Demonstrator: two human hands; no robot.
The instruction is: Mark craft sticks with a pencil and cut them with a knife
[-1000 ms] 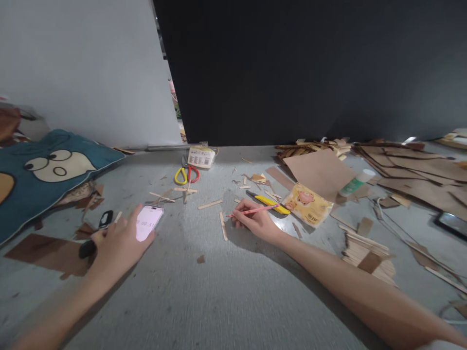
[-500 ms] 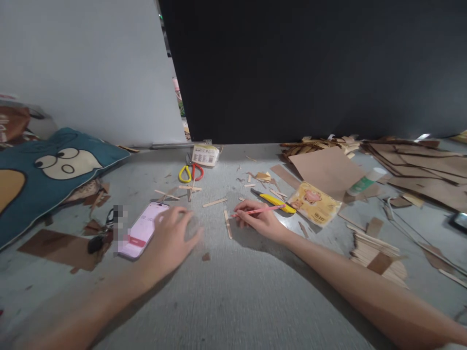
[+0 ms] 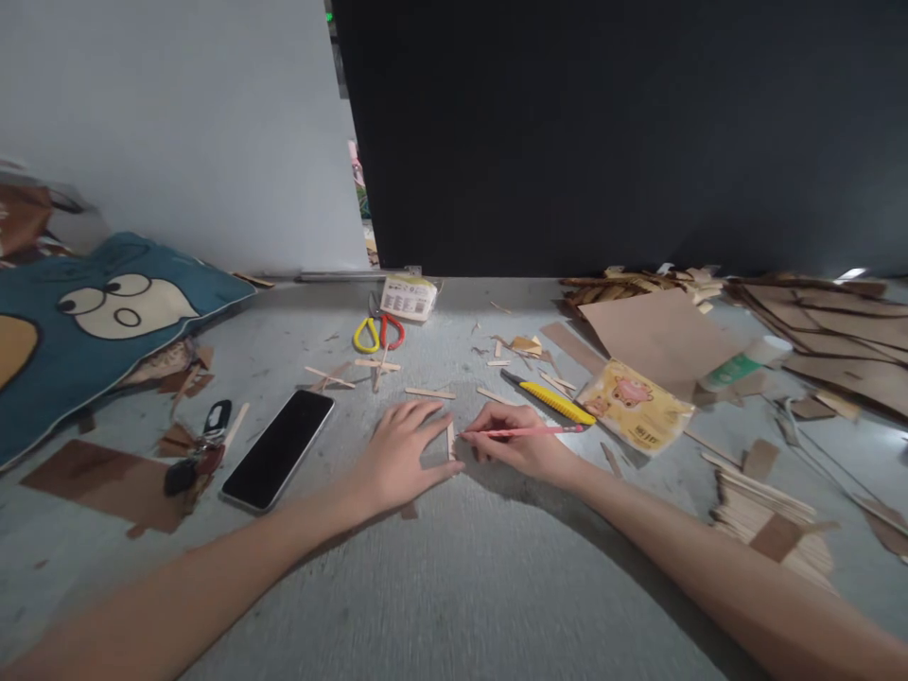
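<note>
A short wooden craft stick (image 3: 450,437) lies upright in view between my hands. My left hand (image 3: 401,456) rests flat on the table with its fingers spread. Its thumb tip touches the near end of that stick, and its index finger reaches toward the far end. My right hand (image 3: 529,446) is closed around a pink pencil (image 3: 543,431), whose tip is beside the stick. Beyond the hands lie another craft stick (image 3: 429,393) and a yellow utility knife (image 3: 557,402).
To the left are a black-screened phone (image 3: 280,449), keys (image 3: 199,456) and a blue cushion (image 3: 120,331). Scissors (image 3: 379,334) and crossed sticks (image 3: 378,367) lie farther back. On the right are a yellow packet (image 3: 638,407), a glue stick (image 3: 744,364), cardboard (image 3: 656,331) and bundled sticks (image 3: 766,515).
My left hand has moved right from beside the phone to the craft stick. The phone's lit screen has gone dark. My right hand still grips the pencil, its tip by the stick.
</note>
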